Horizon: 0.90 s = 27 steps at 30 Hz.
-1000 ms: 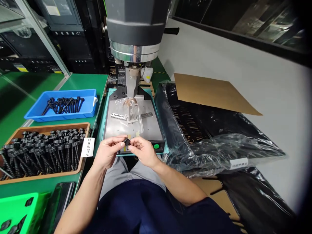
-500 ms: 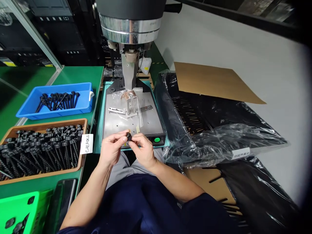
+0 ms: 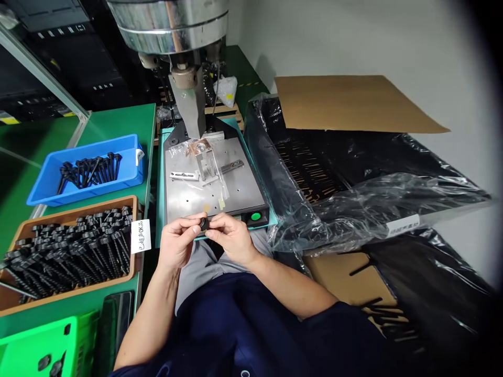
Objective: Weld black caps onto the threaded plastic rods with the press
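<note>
Between the fingertips of my left hand (image 3: 178,240) and my right hand (image 3: 232,236) is a small black plastic cap (image 3: 204,224). Both hands pinch it, one from each side, in front of the near edge of the metal base plate (image 3: 188,201). Behind them, a small metal fixture (image 3: 204,159) with clear film and brown tape stands on the plate. The wedge-shaped metal horn (image 3: 190,107) of a press hangs above the fixture. A lit green button (image 3: 255,216) is on the plate's front right, close to my right hand.
On the left bench stand a blue tray (image 3: 47,196) with black screw-like parts, a brown tray (image 3: 135,207) packed with similar parts, and a green bin (image 3: 74,340) with black caps. At right, plastic-lined boxes (image 3: 338,230) hold thin black rods; a cardboard sheet (image 3: 353,104) lies over one.
The camera view has tilted and shifted, so the press and trays sit differently in the picture. Both hands still pinch the black cap, which looks slightly turned.
</note>
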Available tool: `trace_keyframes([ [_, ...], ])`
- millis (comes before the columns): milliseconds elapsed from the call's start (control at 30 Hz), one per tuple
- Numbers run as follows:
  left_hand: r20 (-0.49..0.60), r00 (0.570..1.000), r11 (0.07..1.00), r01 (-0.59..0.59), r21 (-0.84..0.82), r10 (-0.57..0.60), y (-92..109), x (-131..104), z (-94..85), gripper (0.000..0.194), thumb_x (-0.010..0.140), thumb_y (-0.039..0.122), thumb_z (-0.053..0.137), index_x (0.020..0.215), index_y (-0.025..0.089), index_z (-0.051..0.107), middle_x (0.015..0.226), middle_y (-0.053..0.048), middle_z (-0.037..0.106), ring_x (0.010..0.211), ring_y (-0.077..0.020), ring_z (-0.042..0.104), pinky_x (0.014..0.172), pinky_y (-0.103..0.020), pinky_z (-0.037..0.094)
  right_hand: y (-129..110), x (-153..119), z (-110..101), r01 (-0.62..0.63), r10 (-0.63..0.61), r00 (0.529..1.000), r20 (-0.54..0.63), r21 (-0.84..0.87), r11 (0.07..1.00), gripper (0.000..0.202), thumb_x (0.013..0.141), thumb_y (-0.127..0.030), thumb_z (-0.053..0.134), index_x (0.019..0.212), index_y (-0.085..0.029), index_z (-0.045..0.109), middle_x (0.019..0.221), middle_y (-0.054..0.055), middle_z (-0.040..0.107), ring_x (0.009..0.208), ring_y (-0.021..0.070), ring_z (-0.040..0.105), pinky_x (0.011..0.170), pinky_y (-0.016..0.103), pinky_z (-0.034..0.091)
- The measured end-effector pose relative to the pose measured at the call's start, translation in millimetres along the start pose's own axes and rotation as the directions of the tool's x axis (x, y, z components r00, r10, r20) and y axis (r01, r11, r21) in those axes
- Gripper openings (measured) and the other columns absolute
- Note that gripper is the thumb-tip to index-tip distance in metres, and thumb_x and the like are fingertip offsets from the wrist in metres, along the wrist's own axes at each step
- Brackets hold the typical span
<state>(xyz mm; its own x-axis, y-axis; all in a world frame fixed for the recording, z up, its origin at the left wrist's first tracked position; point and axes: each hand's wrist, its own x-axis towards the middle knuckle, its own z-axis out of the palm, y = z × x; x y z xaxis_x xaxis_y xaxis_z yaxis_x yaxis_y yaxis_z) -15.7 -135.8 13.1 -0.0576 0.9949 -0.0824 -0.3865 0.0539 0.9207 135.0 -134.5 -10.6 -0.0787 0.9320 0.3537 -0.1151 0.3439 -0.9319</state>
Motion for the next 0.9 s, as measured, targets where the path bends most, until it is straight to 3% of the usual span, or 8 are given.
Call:
trace_keyframes([
  [167,0.054,0.994,0.989,-0.104,0.107,0.099,-6.8,-3.0,-2.0,0.012,0.070,0.024,0.081,0.081,0.022,0.077,0.101,-0.008,0.076,0.100,-0.0274,0.070,0.096,-0.048,0.052,0.7,-2.5,-1.1,-0.026,0.027,1.000,-0.016,0.056,0.998,0.008,0.079,-0.023,0.073,0.082,-0.022,0.066,0.085,0.002,0.067,0.080,0.0158,0.063,0.070,0.029,0.050],
  [267,0.108,0.975,0.945,-0.215,0.246,0.194,-11.3,-5.3,0.3,0.014,0.078,0.022,0.075,0.091,0.022,0.077,0.111,-0.010,0.074,0.109,-0.0270,0.067,0.100,-0.047,0.050,7.7,-4.1,-1.9,-0.128,0.132,0.991,-0.025,0.127,0.984,0.010,0.080,-0.024,0.072,0.084,-0.022,0.063,0.083,0.001,0.065,0.075,0.0145,0.061,0.067,0.028,0.049],
  [333,0.142,0.965,0.913,-0.257,0.317,0.222,-14.6,-4.1,0.3,0.018,0.080,0.024,0.073,0.097,0.021,0.076,0.121,-0.012,0.070,0.118,-0.0279,0.062,0.103,-0.046,0.048,15.9,-3.2,-4.4,-0.210,0.215,0.977,-0.006,0.185,0.960,0.019,0.080,-0.024,0.070,0.096,-0.022,0.061,0.081,0.000,0.064,0.074,0.0141,0.060,0.068,0.028,0.049],
  [400,0.082,0.959,0.890,-0.281,0.359,0.270,-18.7,2.5,-3.7,0.022,0.081,0.028,0.072,0.101,0.020,0.075,0.127,-0.012,0.066,0.123,-0.0289,0.058,0.105,-0.046,0.046,24.8,-1.0,-9.3,-0.261,0.260,0.965,0.035,0.215,0.941,0.037,0.080,-0.025,0.069,0.115,-0.023,0.057,0.082,-0.001,0.063,0.075,0.0144,0.060,0.070,0.029,0.048],
  [467,-0.095,0.937,0.882,-0.278,0.381,0.336,-23.4,16.8,-11.9,0.027,0.081,0.032,0.071,0.106,0.020,0.073,0.127,-0.013,0.066,0.122,-0.0283,0.058,0.105,-0.046,0.046,31.9,0.5,-15.2,-0.293,0.283,0.956,0.078,0.199,0.935,0.048,0.080,-0.025,0.068,0.126,-0.024,0.053,0.082,-0.002,0.062,0.073,0.0137,0.058,0.070,0.030,0.047],
  [567,-0.302,0.870,0.883,-0.259,0.392,0.389,-28.0,52.6,-26.5,0.037,0.079,0.035,0.073,0.112,0.020,0.068,0.122,-0.013,0.067,0.115,-0.0255,0.062,0.103,-0.045,0.047,37.2,-1.7,-19.9,-0.384,0.360,0.921,0.149,0.190,0.903,0.040,0.080,-0.025,0.066,0.120,-0.023,0.060,0.077,-0.003,0.057,0.067,0.0112,0.055,0.066,0.028,0.046],
  [767,-0.225,0.906,0.877,-0.245,0.414,0.360,-18.5,129.6,-27.9,0.060,0.071,0.035,0.079,0.125,0.021,0.056,0.129,-0.015,0.060,0.121,-0.0245,0.057,0.103,-0.040,0.045,44.9,-8.8,-6.2,-0.639,0.562,0.769,0.304,0.398,0.659,0.037,0.073,-0.028,0.069,0.107,-0.023,0.057,0.078,-0.004,0.057,0.052,0.0107,0.057,0.044,0.024,0.044],
  [900,-0.138,0.957,0.905,-0.187,0.382,0.256,0.3,143.0,-16.0,0.053,0.066,0.036,0.083,0.110,0.013,0.064,0.090,-0.007,0.069,0.090,-0.0190,0.067,0.092,-0.038,0.049,58.0,4.5,2.9,-0.658,0.599,0.741,0.305,0.511,0.553,0.037,0.068,-0.026,0.070,0.101,-0.022,0.053,0.076,-0.004,0.061,0.048,0.0091,0.054,0.039,0.019,0.039],
])
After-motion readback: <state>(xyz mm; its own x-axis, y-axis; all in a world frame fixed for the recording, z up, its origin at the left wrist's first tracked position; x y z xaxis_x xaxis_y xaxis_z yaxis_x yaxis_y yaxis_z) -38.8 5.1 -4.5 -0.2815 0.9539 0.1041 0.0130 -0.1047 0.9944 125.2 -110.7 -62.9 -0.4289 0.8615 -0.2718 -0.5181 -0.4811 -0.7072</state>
